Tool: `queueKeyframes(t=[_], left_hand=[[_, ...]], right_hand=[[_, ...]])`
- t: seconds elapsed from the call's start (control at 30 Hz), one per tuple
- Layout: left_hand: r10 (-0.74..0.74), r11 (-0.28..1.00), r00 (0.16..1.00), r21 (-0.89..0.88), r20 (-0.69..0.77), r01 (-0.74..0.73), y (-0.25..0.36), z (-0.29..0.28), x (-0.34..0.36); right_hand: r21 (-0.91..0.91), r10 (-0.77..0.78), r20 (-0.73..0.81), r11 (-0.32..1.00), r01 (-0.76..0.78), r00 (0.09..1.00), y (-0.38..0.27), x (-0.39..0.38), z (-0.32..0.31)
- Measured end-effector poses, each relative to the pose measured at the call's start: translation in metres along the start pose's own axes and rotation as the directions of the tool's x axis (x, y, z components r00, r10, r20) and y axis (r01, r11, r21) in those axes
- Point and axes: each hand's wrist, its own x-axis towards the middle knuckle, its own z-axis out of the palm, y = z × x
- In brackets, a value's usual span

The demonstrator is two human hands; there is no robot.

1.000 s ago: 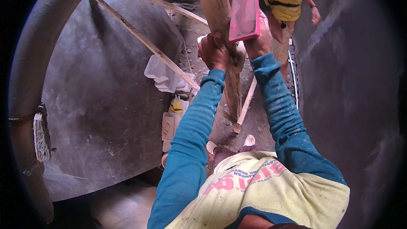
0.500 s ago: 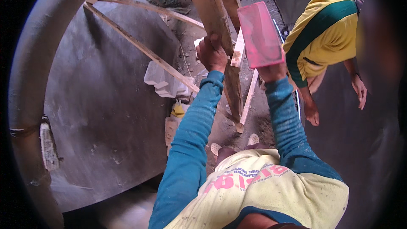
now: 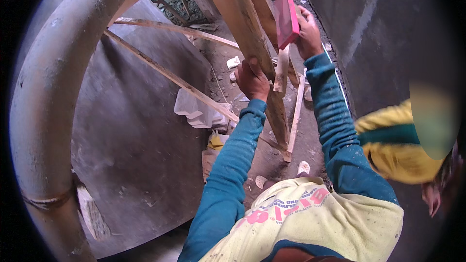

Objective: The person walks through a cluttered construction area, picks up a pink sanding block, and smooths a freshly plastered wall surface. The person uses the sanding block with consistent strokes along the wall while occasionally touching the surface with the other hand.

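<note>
My left hand (image 3: 253, 79) is closed on the edge of a long upright wooden plank (image 3: 238, 12), thumb lying along the wood. Further out and to the right, my right hand (image 3: 309, 36) grips a pink plastering float (image 3: 287, 19) from its back side. The float is tilted almost edge-on, its flat face toward the planks on the left. Most of its handle is hidden behind my fingers. Just below the float, a short wooden piece (image 3: 281, 70) is joined to the plank frame.
A thick grey curved pipe (image 3: 46, 97) arches along the left. Thin wooden battens (image 3: 165, 68) slant before a grey wall (image 3: 131, 131). Pale broken slabs (image 3: 194, 109) lie on the dirt floor. A co-worker in a yellow and green shirt (image 3: 395, 138) bends at the right.
The pink float has turned from face-on to nearly edge-on and moved slightly farther out with my right hand. My left hand stays on the plank. The co-worker appears lower and farther right.
</note>
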Motion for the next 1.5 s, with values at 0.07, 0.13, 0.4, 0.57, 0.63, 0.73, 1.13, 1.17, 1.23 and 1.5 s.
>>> queueKeyframes(t=[0.07,0.13,0.4,0.57,0.63,0.73,1.13,1.17,1.23,1.5], left_hand=[[-0.014,1.000,0.999,0.010,0.035,0.014,0.003,-0.005,-0.001],[0.015,1.000,1.000,-0.008,0.023,-0.014,0.010,0.004,-0.004],[0.043,0.990,0.998,-0.134,-0.047,-0.049,0.004,0.008,-0.006],[0.075,0.989,0.993,-0.121,-0.087,-0.085,0.004,-0.001,-0.006],[0.091,0.987,0.992,-0.128,-0.091,-0.102,0.007,-0.002,-0.006],[0.101,0.990,0.994,-0.096,-0.051,-0.106,0.006,0.011,-0.007],[0.095,0.992,0.987,-0.070,-0.129,-0.104,0.004,0.000,-0.008],[0.098,0.992,0.986,-0.065,-0.134,-0.107,0.004,0.002,-0.008],[0.088,0.993,0.989,-0.064,-0.119,-0.096,0.006,0.004,-0.009],[0.109,0.992,0.978,-0.048,-0.178,-0.120,0.004,0.008,-0.010]], right_hand=[[-0.241,-0.015,-0.097,0.970,-0.009,0.995,-0.005,0.033,0.003],[-0.573,-0.295,-0.064,0.793,0.207,0.953,0.007,0.091,-0.013],[-0.788,-0.241,0.052,0.586,0.188,0.969,0.016,0.171,0.013],[-0.836,-0.213,0.115,0.506,0.210,0.970,0.032,0.221,0.033],[-0.908,-0.291,0.069,0.378,0.181,0.954,0.045,0.230,0.038],[-0.603,-0.220,-0.151,0.793,0.087,0.964,0.031,0.268,0.006],[0.226,-0.007,0.547,0.964,-0.139,0.837,-0.029,0.175,-0.020],[0.080,-0.106,0.561,0.994,0.074,0.821,-0.030,0.176,-0.024],[-0.108,-0.198,0.563,0.945,0.308,0.803,-0.033,0.174,-0.025],[-0.267,-0.009,0.322,0.958,0.100,0.947,-0.022,0.233,0.044]])
